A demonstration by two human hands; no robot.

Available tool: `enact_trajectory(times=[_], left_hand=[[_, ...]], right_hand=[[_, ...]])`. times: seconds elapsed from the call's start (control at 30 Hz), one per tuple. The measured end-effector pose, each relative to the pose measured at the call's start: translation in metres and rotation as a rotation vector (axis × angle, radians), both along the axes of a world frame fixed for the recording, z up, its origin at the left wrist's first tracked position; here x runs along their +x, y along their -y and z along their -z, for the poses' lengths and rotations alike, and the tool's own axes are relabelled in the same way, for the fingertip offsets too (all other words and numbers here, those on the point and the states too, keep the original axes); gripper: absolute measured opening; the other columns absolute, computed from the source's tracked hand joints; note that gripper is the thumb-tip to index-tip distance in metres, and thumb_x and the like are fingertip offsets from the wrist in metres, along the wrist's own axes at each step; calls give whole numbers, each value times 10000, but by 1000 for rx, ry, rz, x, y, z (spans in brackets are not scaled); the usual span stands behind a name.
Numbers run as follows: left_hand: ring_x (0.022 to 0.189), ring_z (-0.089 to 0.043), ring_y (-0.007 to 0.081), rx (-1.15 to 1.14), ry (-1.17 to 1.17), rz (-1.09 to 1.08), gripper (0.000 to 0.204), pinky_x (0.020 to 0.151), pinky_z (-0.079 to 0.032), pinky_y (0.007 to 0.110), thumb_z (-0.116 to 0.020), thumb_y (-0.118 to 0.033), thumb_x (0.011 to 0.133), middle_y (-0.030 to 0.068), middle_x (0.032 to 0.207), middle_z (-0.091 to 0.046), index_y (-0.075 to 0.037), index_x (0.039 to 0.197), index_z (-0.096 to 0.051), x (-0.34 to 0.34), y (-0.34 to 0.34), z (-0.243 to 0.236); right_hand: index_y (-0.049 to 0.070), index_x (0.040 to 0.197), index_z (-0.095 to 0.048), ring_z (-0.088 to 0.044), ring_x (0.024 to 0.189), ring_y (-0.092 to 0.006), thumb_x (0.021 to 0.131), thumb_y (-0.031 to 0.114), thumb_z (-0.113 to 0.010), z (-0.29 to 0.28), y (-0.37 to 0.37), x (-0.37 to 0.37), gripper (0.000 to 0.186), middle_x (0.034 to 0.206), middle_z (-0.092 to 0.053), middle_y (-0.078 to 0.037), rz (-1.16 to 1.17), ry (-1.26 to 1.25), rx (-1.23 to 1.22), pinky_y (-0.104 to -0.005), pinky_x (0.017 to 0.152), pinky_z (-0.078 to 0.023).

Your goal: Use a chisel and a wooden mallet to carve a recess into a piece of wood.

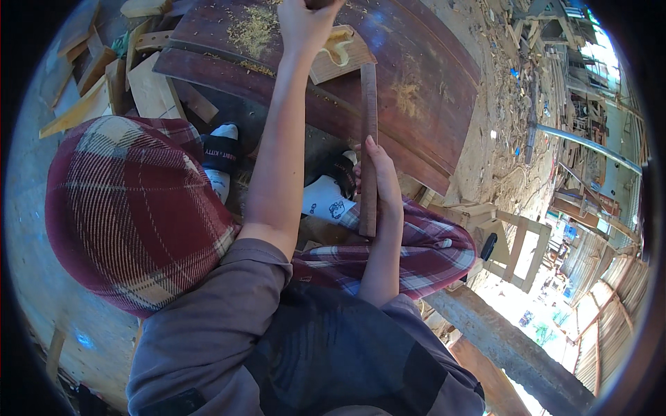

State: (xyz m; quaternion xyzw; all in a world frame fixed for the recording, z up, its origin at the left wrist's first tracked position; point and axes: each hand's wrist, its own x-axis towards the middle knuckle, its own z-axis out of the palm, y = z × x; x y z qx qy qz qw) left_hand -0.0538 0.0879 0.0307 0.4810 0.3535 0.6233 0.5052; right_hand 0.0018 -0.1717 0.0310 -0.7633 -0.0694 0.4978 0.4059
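Observation:
My right hand [380, 173] is wrapped round a long, narrow dark brown wooden strip [368, 104], with the thumb laid along its side. The far end of the strip touches or overlaps a pale wooden block [355, 50] that has a curled wood shaving [338, 53] on it. Stretched out to the top edge, my left hand [309, 24] is closed on something dark, mostly cut off by the picture's rim. Beneath both lies a reddish-brown wooden panel [423, 83], strewn with sawdust and shavings [253, 31].
Wood offcuts [154, 87] are piled at the far left, beside the panel. My feet in dark sandals [222, 154] and white socks stand close to its near edge. To the right are debris on the ground, a wooden frame [517, 253] and a concrete beam [510, 340].

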Motion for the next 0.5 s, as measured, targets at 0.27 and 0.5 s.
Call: enact_trajectory(times=[0.27, 0.5], left_hand=[[557, -624, 175, -176, -249, 245, 269, 515, -461, 334, -749, -240, 804, 80, 658, -622, -21, 942, -676, 0, 23, -25], [770, -659, 279, 188, -539, 63, 221, 704, -496, 401, -752, -281, 694, 71, 762, -666, -124, 826, -670, 42, 49, -1]], right_hand=[[83, 1015, -531, -485, 480, -93, 891, 531, -562, 1, 9, 3, 465, 631, -512, -14, 38, -102, 16, -228, 445, -418], [79, 1027, -548, -456, 478, -85, 908, 517, -538, -14, 10, -4, 454, 606, -473, 15, 37, -137, 12, -217, 456, -380]])
